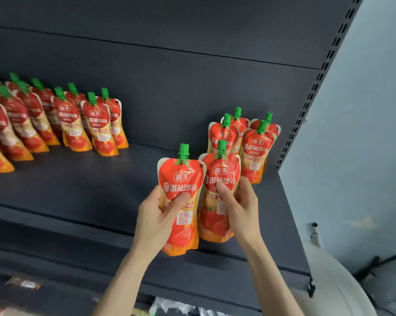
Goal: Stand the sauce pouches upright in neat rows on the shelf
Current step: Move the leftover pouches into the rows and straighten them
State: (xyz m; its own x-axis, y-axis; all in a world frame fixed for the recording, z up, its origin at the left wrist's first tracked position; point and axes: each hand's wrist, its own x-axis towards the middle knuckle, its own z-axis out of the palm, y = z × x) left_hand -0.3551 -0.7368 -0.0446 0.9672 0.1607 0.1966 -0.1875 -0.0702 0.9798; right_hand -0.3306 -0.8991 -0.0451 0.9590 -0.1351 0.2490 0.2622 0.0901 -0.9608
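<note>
Across most of the view, dark grey metal shelf (78,190) with matching back panel (169,65). A slotted upright (318,87) closes its right end, pale blue-grey wall (363,133) beyond. Bottom right, white rounded object (343,283), can't tell what it is.

On the shelf's left part, block of red-and-orange spouted sauce pouches (96,124): upright, green caps (92,98) up, in rows running back to the panel. Leftmost ones are blurred, so no count. Well apart from that block, right cluster of 4 pouches (257,147) stands 2 by 2 at the back right corner, near the upright.

Just in front of the cluster, 2 more pouches in hand. Person's left hand (156,215) grips left-hand pouch (181,190) around its middle, thumb across the front. It's upright, base at the shelf's front lip and looks off the surface. Person's right hand (240,206) grips right-hand pouch (217,195) the same way, upright, overlapping the front-left pouch of the cluster. Its base is low near the shelf, contact can't tell.

Step, by my read: placing, starting the next row forward of the right cluster. Next move likely needs each base set flat down, right-hand pouch lined up with the column behind it, left-hand pouch starting a column beside. Then grip eased slowly, since soft pouches tip.
</note>
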